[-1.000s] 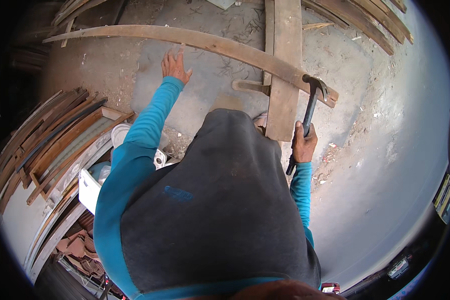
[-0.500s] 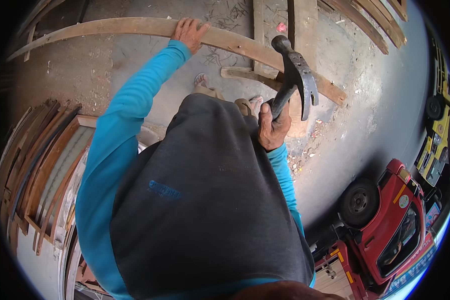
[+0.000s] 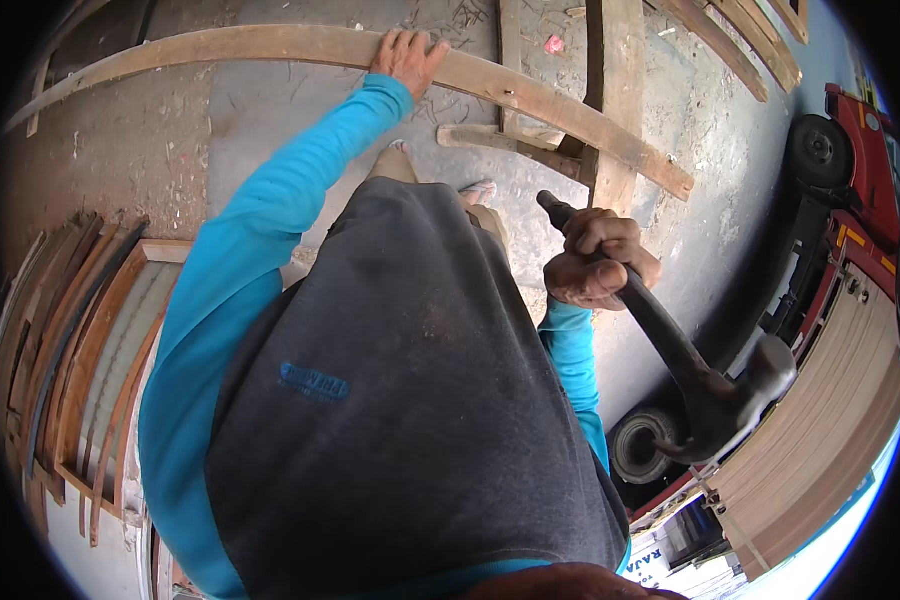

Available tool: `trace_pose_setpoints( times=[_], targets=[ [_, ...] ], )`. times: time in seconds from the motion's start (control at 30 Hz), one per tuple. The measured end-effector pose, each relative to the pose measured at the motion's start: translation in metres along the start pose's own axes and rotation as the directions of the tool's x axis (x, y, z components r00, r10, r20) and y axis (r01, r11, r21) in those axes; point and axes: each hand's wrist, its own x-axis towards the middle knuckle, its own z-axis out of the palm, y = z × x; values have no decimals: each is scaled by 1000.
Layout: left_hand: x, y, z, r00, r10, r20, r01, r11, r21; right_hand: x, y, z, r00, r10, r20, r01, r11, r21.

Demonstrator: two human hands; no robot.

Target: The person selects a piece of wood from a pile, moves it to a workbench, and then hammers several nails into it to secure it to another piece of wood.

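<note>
The right hand is clenched around the dark handle of one claw hammer, gripping it near the butt end. The hammer is raised, and its steel head hangs low and to the right in the head view, in front of a parked red vehicle. The left hand is stretched out on a blue-sleeved arm. It lies palm down with fingers spread on one long curved wooden plank, pressing on it rather than gripping it.

That plank arcs across the concrete floor from far left to about centre right. Two straighter boards cross it at its right part: a wide upright board and a narrower strip just beside it. One short crosspiece lies under their lower ends. A few more planks lie slanted at the top right (their count is hard to tell at the rim).

On the left, a stack of curved wooden pieces leans together, too many and too overlapped to count. Two feet in sandals show just below the plank. One small pink scrap sits on the floor near the boards.
</note>
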Motion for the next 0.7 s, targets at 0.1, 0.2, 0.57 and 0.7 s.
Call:
trace_pose_setpoints(
  times=[0.1, 0.2, 0.57, 0.7],
  targets=[
    [4, 3, 1, 999, 14, -35, -15, 999, -29, -80, 55, -37, 587, 808, 49, -368, 321, -873],
    [6, -3, 22, 993, 25, -120, -34, 997, -73, -74, 38, -32, 630, 776, -21, -485, 372, -791],
    [7, 1, -2, 1000, 14, -2, -14, 1000, -28, -43, 25, -28, 855, 511, 83, -377, 724, -578],
    [11, 1, 23, 998, 0, -63, -5, 996, -89, -60, 46, -23, 708, 705, 53, -425, 484, -764]
  ],
)
